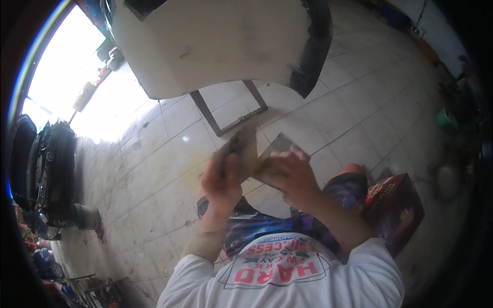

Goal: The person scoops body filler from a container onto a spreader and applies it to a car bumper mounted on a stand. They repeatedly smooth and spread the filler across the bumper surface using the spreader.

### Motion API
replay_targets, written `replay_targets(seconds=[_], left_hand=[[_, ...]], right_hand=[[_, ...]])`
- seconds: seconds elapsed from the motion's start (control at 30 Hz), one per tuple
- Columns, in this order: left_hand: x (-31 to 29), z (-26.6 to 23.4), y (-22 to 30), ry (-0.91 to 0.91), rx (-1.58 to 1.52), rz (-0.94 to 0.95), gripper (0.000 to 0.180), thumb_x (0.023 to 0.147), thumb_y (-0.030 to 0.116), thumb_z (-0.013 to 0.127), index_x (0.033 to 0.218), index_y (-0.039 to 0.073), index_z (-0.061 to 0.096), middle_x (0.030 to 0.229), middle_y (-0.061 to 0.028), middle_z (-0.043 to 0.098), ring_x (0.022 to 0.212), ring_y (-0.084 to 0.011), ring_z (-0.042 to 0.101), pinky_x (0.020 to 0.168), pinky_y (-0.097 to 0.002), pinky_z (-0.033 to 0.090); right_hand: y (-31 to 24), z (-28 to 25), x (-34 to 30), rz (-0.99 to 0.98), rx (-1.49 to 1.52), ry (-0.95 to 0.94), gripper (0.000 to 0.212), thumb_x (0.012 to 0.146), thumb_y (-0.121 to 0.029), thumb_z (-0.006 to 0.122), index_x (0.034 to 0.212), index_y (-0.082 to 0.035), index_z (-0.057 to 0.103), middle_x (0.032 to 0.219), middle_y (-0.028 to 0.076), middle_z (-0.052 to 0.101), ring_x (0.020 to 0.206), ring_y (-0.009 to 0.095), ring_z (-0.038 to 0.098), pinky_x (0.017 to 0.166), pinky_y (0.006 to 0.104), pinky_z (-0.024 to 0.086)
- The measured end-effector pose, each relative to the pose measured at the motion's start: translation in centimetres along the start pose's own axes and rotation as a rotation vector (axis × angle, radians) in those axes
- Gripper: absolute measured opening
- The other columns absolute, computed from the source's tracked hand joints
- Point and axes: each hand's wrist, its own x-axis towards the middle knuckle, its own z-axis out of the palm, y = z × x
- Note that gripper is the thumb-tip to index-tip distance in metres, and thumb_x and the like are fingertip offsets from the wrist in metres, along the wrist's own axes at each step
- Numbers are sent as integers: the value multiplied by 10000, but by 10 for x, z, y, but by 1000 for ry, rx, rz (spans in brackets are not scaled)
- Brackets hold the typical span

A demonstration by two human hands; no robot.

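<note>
My left hand (224,182) is wrapped round a thin dark flat plate (244,142), which stands tilted and shows a yellowish smear on its right side. In my right hand (294,174) is a flat, straight-edged greyish putty scraper (281,141). Both pieces are blurred, and their lower edges come close together between my hands; whether they touch I cannot tell. Beyond my hands a large pale body panel (215,49) with dark edges rests above a metal stand (208,114).
A dark red box (394,205) sits on the tiled floor (154,179) by my right leg. At the left are a black car part (55,167) and a whitish bucket (87,217). A bright doorway opens at the upper left, and a green round thing (444,119) lies far right.
</note>
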Motion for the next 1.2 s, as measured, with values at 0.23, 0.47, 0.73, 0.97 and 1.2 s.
replay_targets(seconds=[0.23, 0.47, 0.73, 0.97, 1.2], left_hand=[[14, 6, -13, 271, -541, -303, 275, 1076, 167, 547, 1276, -14, 601, 1132, -85, 692, 988, -154, 665, 849, -288, 553], [-39, 2, -36, 88, -780, -789, 309, 1050, 149, 586, 1325, 10, 567, 1216, -90, 657, 1115, -178, 631, 919, -335, 539], [-61, 4, -44, -48, 16, -219, 183, 1032, 77, 598, 1150, -42, 670, 982, -65, 732, 850, -123, 657, 769, -255, 528], [-35, 1, -26, 159, -166, -67, 261, 1062, 120, 559, 1248, -54, 619, 1067, -108, 724, 930, -158, 687, 806, -279, 546], [-11, 5, -30, 240, -743, -785, 310, 1065, 150, 561, 1323, -22, 567, 1170, -109, 686, 997, -196, 679, 865, -330, 571]], right_hand=[[-25, 18, -17, -225, 506, 299, 600, 727, 75, 706, 1250, -217, 669, 1214, 141, 517, 1224, 377, 528, 1086, 556, 410], [34, 40, -11, 6, 146, 255, 540, 749, 64, 688, 1241, -156, 642, 1248, 154, 485, 1200, 372, 517, 1005, 448, 469], [16, 26, -22, -47, 66, 40, 539, 797, -30, 654, 1270, -287, 695, 1268, -13, 593, 1196, 238, 540, 1031, 525, 404], [-5, 34, -23, -56, 195, -131, 566, 812, -44, 670, 1311, -310, 676, 1279, -13, 580, 1220, 244, 519, 1040, 539, 399], [-22, 34, -19, -111, 510, 251, 751, 690, 118, 730, 1329, -257, 608, 1352, 144, 443, 1301, 401, 472, 1083, 516, 441]])
